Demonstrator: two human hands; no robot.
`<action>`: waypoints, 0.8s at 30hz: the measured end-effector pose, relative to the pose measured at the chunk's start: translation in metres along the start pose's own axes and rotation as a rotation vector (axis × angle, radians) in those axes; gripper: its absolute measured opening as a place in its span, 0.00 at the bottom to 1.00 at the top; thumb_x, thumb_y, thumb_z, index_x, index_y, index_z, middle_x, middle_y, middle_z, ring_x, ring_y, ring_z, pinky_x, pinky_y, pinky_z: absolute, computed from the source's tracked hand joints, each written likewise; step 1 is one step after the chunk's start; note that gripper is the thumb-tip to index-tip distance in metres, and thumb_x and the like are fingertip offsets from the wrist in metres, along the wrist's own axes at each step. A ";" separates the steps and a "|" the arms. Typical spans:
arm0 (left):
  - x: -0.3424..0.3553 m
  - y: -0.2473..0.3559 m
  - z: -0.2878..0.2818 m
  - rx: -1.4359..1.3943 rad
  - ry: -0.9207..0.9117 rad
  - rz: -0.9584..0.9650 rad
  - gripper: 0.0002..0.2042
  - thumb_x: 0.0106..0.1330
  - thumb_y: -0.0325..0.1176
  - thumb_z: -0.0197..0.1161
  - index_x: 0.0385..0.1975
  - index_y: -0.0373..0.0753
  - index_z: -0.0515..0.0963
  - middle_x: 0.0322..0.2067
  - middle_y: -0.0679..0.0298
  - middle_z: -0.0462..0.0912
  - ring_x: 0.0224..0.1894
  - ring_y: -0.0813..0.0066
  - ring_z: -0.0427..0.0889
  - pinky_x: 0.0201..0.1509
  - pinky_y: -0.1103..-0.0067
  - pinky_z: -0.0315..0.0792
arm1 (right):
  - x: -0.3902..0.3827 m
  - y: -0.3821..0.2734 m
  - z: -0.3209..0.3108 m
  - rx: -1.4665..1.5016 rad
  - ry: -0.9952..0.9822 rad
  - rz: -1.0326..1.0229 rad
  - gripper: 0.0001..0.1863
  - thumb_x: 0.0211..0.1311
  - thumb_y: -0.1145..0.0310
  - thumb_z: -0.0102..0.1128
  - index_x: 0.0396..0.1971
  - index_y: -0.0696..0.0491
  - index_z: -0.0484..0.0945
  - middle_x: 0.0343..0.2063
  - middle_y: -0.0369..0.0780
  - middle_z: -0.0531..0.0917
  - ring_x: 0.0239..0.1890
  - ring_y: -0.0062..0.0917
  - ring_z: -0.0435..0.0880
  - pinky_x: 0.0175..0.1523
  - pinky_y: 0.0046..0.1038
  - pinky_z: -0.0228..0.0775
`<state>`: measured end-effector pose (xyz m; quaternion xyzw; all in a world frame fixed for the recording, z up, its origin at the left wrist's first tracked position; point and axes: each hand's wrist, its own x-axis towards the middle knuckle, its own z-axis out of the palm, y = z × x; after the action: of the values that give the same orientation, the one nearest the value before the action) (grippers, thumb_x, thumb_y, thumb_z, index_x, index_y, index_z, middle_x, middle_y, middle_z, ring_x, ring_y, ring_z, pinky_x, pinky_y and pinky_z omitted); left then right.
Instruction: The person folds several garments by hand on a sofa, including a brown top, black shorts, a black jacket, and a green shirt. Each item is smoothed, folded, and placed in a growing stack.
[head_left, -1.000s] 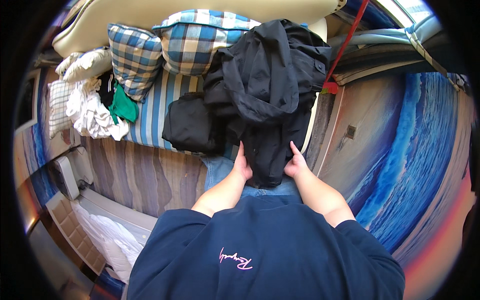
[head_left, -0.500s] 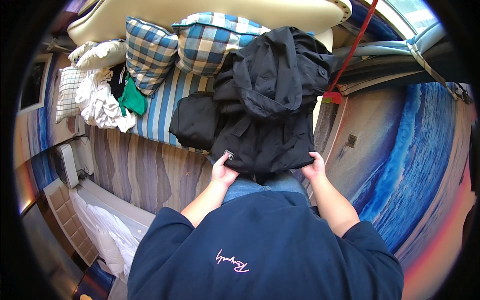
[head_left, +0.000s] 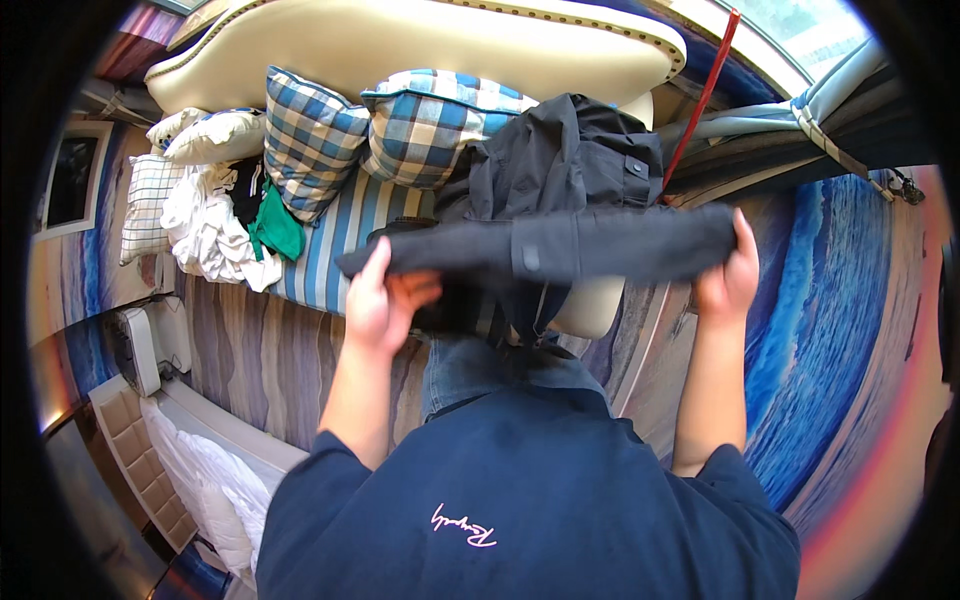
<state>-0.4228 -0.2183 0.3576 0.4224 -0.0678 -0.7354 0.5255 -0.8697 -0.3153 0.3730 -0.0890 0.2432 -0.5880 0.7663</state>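
A black jacket lies partly on the striped sofa seat in front of me, its near part lifted and stretched sideways in a blurred band. My left hand is closed on the left end of that band, thumb on top and fingers beneath. At the other end, my right hand grips the cloth with its thumb up. Part of the jacket hangs down between my hands, over my jeans. Behind the raised cloth, the dark folded item to the left is mostly hidden.
Checked pillows lean against the cream sofa back. White clothes and a green garment lie on the sofa's left end. A red pole stands by the curtain. A bed with white bedding is at the lower left.
Both hands have risen and moved apart, lifting the jacket's near edge off the seat and pulling it wide. The view has tilted slightly.
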 end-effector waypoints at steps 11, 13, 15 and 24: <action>0.170 -0.100 -0.028 1.247 0.168 0.249 0.30 0.69 0.47 0.56 0.64 0.32 0.67 0.64 0.47 0.70 0.67 0.53 0.68 0.71 0.71 0.59 | 0.113 0.107 -0.058 -1.274 0.404 -0.217 0.33 0.56 0.66 0.68 0.62 0.57 0.69 0.62 0.47 0.72 0.64 0.34 0.71 0.66 0.33 0.62; 0.139 -0.103 -0.013 1.357 0.195 0.322 0.30 0.68 0.48 0.57 0.66 0.36 0.66 0.65 0.49 0.67 0.69 0.52 0.64 0.74 0.67 0.55 | 0.090 0.106 -0.075 -1.627 0.488 -0.369 0.29 0.55 0.65 0.69 0.55 0.60 0.74 0.55 0.49 0.77 0.60 0.37 0.74 0.65 0.34 0.63; 0.123 -0.108 -0.001 1.477 0.231 0.337 0.34 0.67 0.54 0.57 0.69 0.45 0.62 0.70 0.53 0.59 0.73 0.53 0.54 0.75 0.58 0.47 | 0.075 0.104 -0.086 -1.861 0.595 -0.647 0.27 0.52 0.63 0.71 0.50 0.61 0.76 0.49 0.50 0.78 0.55 0.42 0.75 0.64 0.37 0.64; 0.170 -0.127 0.063 1.714 0.083 0.091 0.41 0.63 0.68 0.52 0.74 0.60 0.52 0.76 0.63 0.46 0.76 0.52 0.44 0.71 0.38 0.38 | 0.093 0.105 -0.122 0.111 0.603 0.185 0.33 0.67 0.50 0.59 0.64 0.55 0.69 0.67 0.46 0.68 0.67 0.43 0.68 0.73 0.50 0.54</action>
<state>-0.5729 -0.3259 0.2351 0.6971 -0.5975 -0.3923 0.0559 -0.8201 -0.3538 0.1976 0.1536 0.4338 -0.5282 0.7136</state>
